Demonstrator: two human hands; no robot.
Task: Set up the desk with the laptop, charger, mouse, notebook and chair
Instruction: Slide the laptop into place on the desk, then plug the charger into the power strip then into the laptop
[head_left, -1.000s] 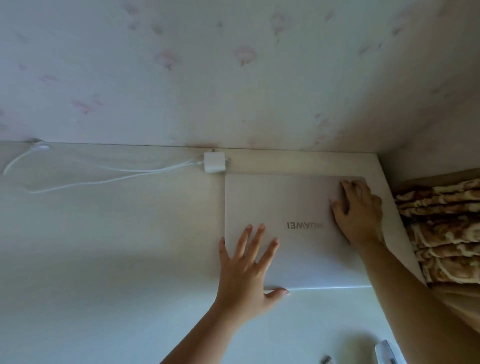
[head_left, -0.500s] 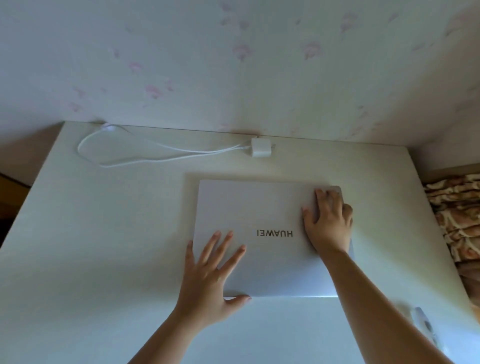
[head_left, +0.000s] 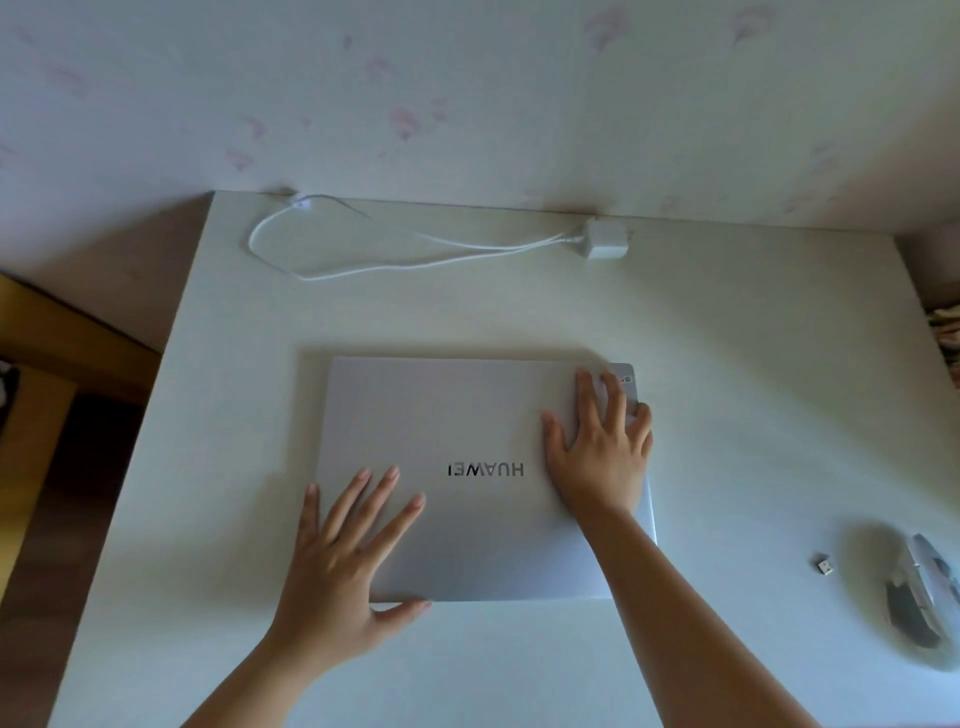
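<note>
Two flat hands, our left hand (head_left: 337, 561) and right hand (head_left: 600, 457), fingers straight, press one shut laptop (head_left: 467, 426); one charger (head_left: 605, 240), one mouse (head_left: 919, 597) nearby.

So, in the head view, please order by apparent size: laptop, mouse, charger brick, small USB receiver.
1. laptop, largest.
2. mouse; it lies nearer the camera at the distorted edge, so its lead over the brick is unsure.
3. charger brick.
4. USB receiver, smallest.
</note>
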